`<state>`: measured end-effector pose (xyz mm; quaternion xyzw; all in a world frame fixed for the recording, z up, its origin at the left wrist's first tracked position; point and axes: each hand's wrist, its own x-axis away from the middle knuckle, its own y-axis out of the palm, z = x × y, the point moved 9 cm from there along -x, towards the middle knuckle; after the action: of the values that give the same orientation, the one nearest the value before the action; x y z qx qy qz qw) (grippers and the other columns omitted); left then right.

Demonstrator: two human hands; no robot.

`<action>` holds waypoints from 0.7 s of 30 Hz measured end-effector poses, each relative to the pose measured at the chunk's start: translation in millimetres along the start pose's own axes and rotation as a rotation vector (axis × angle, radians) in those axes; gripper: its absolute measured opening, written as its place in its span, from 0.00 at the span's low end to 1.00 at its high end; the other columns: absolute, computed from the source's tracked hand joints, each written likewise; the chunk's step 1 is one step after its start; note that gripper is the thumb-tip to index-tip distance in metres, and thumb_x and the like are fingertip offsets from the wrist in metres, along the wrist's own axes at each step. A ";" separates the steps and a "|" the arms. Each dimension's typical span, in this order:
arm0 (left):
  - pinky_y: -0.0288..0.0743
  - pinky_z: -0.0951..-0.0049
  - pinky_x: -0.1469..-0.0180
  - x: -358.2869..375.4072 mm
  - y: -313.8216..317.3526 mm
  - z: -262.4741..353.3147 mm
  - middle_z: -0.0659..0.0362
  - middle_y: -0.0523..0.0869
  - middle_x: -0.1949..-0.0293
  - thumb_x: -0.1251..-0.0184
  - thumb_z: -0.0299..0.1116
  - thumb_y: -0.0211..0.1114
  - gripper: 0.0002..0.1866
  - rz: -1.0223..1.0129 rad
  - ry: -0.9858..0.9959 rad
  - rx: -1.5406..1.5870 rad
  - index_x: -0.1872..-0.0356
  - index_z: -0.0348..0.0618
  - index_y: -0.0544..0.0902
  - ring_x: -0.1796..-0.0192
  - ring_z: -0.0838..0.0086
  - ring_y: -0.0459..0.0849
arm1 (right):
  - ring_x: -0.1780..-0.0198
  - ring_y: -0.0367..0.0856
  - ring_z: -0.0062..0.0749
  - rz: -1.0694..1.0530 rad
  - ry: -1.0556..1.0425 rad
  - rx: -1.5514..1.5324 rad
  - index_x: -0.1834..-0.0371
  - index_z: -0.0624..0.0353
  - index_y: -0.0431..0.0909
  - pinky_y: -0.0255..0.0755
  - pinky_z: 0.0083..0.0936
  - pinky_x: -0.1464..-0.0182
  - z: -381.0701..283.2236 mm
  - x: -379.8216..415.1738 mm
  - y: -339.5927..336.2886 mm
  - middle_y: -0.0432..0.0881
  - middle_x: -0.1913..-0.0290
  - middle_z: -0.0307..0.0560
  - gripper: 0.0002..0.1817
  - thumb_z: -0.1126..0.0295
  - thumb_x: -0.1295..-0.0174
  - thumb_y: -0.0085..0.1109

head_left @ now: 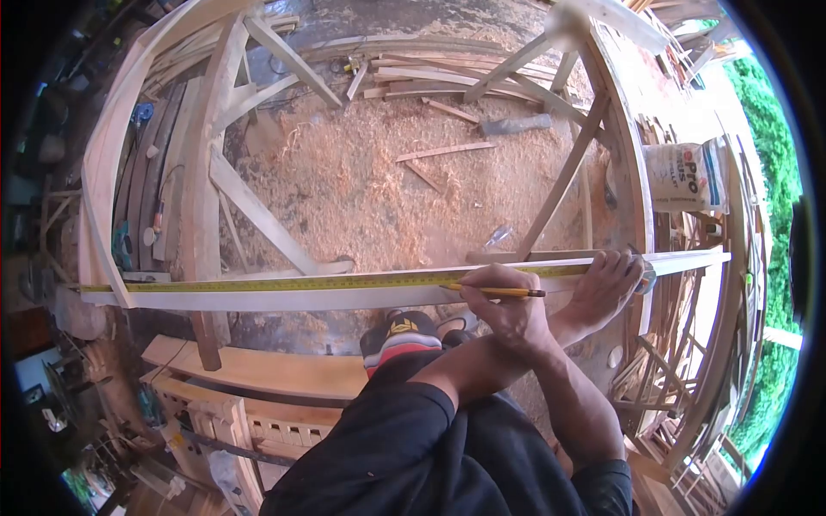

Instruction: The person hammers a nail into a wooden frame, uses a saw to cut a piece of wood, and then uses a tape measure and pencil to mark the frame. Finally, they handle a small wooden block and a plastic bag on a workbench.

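A long pale wooden board [249,300] lies crosswise in front of me. A yellow tape measure [327,283] is stretched along it from the left end. My forearms cross, the left one passing under the right. My left hand [607,282] is at the right, fingers closed around the tape measure's case, which shows only partly beside the fingers. My right hand [509,308] rests at the board, closed on a yellow pencil [525,293]. The pencil's tip points left, close to the tape's edge.
Wooden trestle frames with a left leg [206,189] and a right brace [568,176] stand under the board. Shavings [370,181] and offcuts cover the floor. A printed white sack [686,176] stands at the right. A planed plank [284,370] lies near my feet.
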<state>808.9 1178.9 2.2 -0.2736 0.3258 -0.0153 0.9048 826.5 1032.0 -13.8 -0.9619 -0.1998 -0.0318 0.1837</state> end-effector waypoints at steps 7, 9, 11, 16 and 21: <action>0.66 0.61 0.46 0.3 8.2 -0.3 0.52 0.75 0.53 0.39 0.38 0.64 0.24 -0.037 -0.027 0.018 0.45 0.37 0.73 0.51 0.63 0.73 | 0.65 0.87 0.30 0.016 -0.005 -0.034 0.63 0.66 0.83 0.80 0.25 0.62 3.8 0.1 -0.1 0.87 0.67 0.49 0.07 0.74 0.41 0.68; 0.66 0.62 0.46 1.1 9.5 -2.6 0.52 0.75 0.53 0.39 0.38 0.64 0.24 -0.020 -0.030 0.031 0.45 0.37 0.73 0.51 0.63 0.72 | 0.65 0.87 0.31 0.016 -0.015 -0.038 0.63 0.66 0.83 0.80 0.25 0.61 4.1 -0.6 0.3 0.87 0.67 0.49 0.07 0.74 0.41 0.68; 0.65 0.62 0.46 0.9 13.1 -3.8 0.52 0.75 0.53 0.39 0.38 0.64 0.24 -0.009 -0.037 0.038 0.45 0.37 0.73 0.50 0.63 0.72 | 0.65 0.87 0.31 0.011 -0.007 -0.045 0.63 0.66 0.83 0.80 0.26 0.61 2.9 -0.3 -0.4 0.87 0.67 0.49 0.06 0.75 0.41 0.68; 0.67 0.61 0.49 3.1 14.1 -2.1 0.52 0.76 0.55 0.38 0.36 0.62 0.21 0.005 -0.050 0.045 0.46 0.38 0.74 0.53 0.63 0.74 | 0.65 0.86 0.27 -0.013 0.005 -0.038 0.63 0.66 0.83 0.79 0.24 0.62 2.5 -0.2 -0.1 0.86 0.67 0.47 0.06 0.76 0.40 0.67; 0.69 0.60 0.52 2.8 10.9 -3.8 0.53 0.78 0.58 0.35 0.33 0.60 0.17 0.019 -0.068 0.047 0.48 0.40 0.75 0.57 0.62 0.77 | 0.65 0.85 0.23 0.012 0.076 -0.094 0.61 0.66 0.83 0.78 0.21 0.61 5.2 2.6 -0.1 0.86 0.67 0.45 0.05 0.76 0.38 0.66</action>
<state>807.1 1185.8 -7.4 -0.2497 0.2971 -0.0049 0.9216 828.8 1035.0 -18.3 -0.9688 -0.1850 -0.0766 0.1461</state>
